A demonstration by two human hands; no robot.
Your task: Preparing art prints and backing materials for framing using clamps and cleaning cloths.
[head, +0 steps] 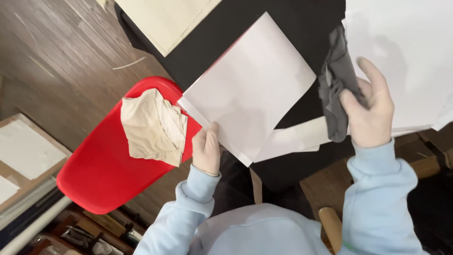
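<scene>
Holding a white paper sheet [250, 87] by its lower corner, the left hand [206, 150] wears a pale glove; its grip is pinched on the sheet's edge, thumb on top. The sheet is tilted, partly over the black counter [302, 28] & partly over the red chair [101, 170]. The right hand [370, 111], also gloved, has its grip clenched around a dark grey cloth [337, 80], which hangs crumpled betw. the fingers, just beside the sheet's right corner. More white papers [406, 52] lie on the counter behind this hand, and one strip below the sheet. On the chair seat rests a crumpled beige cloth [153, 127], near the left hand but not touching it. Both sleeves are light blue.
</scene>
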